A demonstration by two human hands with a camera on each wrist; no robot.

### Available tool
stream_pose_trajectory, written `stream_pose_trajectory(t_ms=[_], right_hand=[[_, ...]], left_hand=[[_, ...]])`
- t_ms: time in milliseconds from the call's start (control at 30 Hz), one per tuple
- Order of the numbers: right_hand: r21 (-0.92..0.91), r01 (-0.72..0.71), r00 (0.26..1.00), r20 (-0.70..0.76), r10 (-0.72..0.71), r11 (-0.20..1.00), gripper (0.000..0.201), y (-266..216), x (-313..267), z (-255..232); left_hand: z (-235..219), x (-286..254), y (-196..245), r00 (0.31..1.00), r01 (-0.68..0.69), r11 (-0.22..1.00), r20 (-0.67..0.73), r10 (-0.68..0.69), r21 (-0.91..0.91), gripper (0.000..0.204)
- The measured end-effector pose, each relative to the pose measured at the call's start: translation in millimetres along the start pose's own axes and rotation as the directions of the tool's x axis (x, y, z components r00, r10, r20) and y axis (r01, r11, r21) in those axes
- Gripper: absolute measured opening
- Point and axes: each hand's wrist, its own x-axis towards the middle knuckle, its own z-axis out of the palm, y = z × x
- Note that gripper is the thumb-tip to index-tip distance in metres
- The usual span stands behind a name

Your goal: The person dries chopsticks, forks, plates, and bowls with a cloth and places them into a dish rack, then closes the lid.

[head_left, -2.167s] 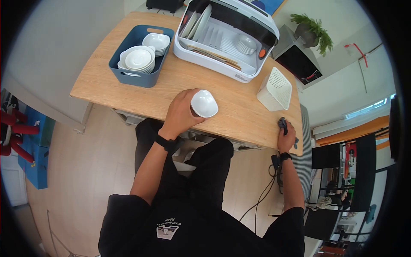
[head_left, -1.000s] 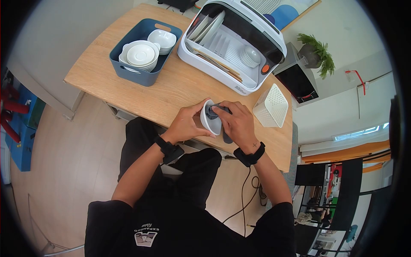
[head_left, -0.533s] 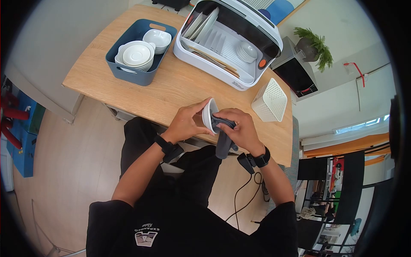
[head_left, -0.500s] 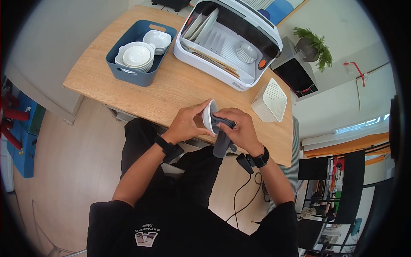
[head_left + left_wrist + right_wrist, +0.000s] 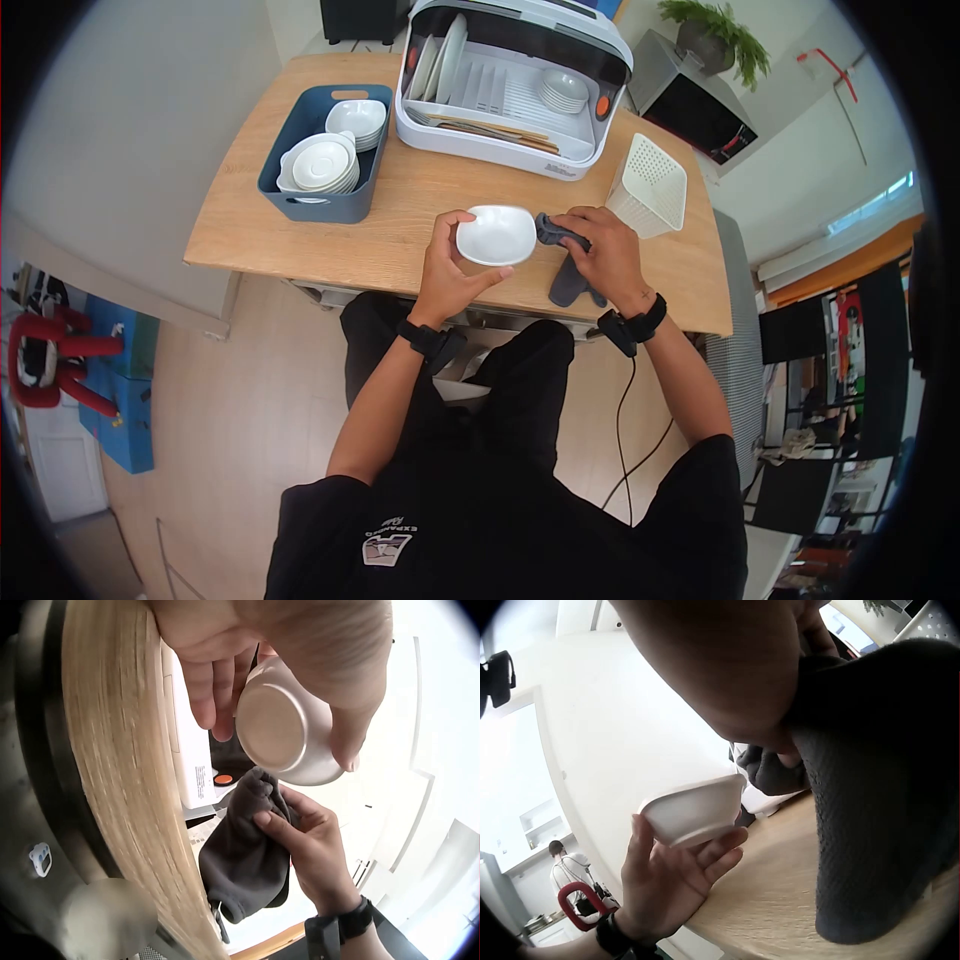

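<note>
In the head view a small white squarish bowl (image 5: 497, 236) is held over the table's front part, its hollow facing up toward me. My left hand (image 5: 447, 278) grips it from the left, thumb near the lower rim and fingers at the far side. My right hand (image 5: 612, 260) pinches a bunched dark grey cloth (image 5: 568, 284) just right of the bowl; the loose end hangs down. The left wrist view shows the bowl's round foot (image 5: 271, 727) with the cloth (image 5: 247, 855) beside it. From the right wrist, the cloth (image 5: 877, 802) fills the near side, apart from the bowl (image 5: 694, 814).
A blue bin (image 5: 325, 207) with stacked white bowls stands at left on the wooden table (image 5: 250, 235). Behind is a white dish rack (image 5: 490, 150) with plates, small dishes and chopsticks. A white perforated basket (image 5: 650, 190) sits at right, near a microwave (image 5: 695, 105).
The right hand fetched the cloth from the table's right side and pressed it inside the bowl. Now the cloth is out, and the left hand has turned the bowl's hollow upward.
</note>
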Motion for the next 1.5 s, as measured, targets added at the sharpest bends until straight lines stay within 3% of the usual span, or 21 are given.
stream_pose_trajectory(t_ms=[67, 200, 267, 300, 367, 400, 467, 600, 667, 833, 933, 1167, 1367, 1500], right_hand=[[0.103, -0.05, 0.999, -0.002, 0.051, 0.993, 0.037, -2, -11, -7], [0.191, -0.043, 0.994, -0.092, 0.061, 0.981, 0.038, -14, -32, -10], [0.213, -0.009, 0.993, -0.112, 0.034, 0.977, 0.038, -19, -38, -9], [0.222, -0.038, 0.989, -0.13, 0.068, 0.974, 0.038, -21, -41, -9], [0.273, -0.019, 0.992, -0.112, 0.052, 0.962, 0.038, -25, -46, -10], [0.284, -0.044, 0.989, -0.125, 0.082, 0.958, 0.038, -27, -48, -10], [0.299, -0.019, 0.99, -0.129, 0.06, 0.954, 0.037, -30, -52, -9], [0.331, -0.016, 0.983, -0.167, 0.075, 0.944, 0.036, -39, -58, -7], [0.315, 0.032, 0.981, -0.191, 0.03, 0.949, 0.032, -44, -59, -6], [0.335, 0.066, 0.977, -0.214, 0.008, 0.94, 0.026, -55, -64, -4], [0.344, 0.072, 0.973, -0.231, 0.01, 0.936, 0.026, -64, -70, 1], [0.299, 0.027, 0.956, -0.287, 0.063, 0.954, 0.024, -73, -86, 23], [0.325, -0.011, 0.961, -0.257, 0.099, 0.946, 0.024, -86, -107, 36], [0.372, 0.044, 0.977, -0.211, 0.038, 0.927, 0.025, -99, -119, 34]], left_hand=[[-2, -2, -14, 0.995, 0.084, 0.983, -0.042, -0.092, -0.163, 0.07], [-3, -2, -18, 0.994, 0.085, 0.993, 0.079, -0.078, -0.083, 0.067], [-7, -2, -22, 0.982, 0.004, 0.98, 0.183, -0.041, 0.198, 0.066], [-6, -3, -17, 0.974, 0.006, 0.978, 0.219, -0.052, 0.207, 0.066], [0, -4, -1, 0.981, 0.153, 0.987, 0.127, -0.145, -0.057, 0.069], [2, -4, 4, 0.975, 0.166, 0.985, 0.156, -0.157, -0.042, 0.069], [5, -5, 14, 0.985, 0.148, 0.976, 0.107, -0.133, -0.158, 0.084], [-5, -9, 36, 0.932, 0.278, 0.957, 0.267, -0.247, -0.085, 0.105], [-11, -14, 39, 0.925, 0.256, 0.963, 0.267, -0.271, 0.09, 0.119], [-28, -31, 45, 0.868, 0.331, 0.937, 0.355, -0.348, 0.109, 0.12], [-31, -50, 47, 0.876, 0.357, 0.934, 0.345, -0.338, 0.01, 0.118], [-3, -80, 59, 0.919, 0.395, 0.846, 0.139, -0.37, -0.36, 0.094], [27, -84, 67, 0.939, 0.317, 0.864, 0.001, -0.344, -0.391, 0.09], [20, -88, 60, 0.932, 0.359, 0.845, 0.101, -0.348, -0.396, 0.09]])
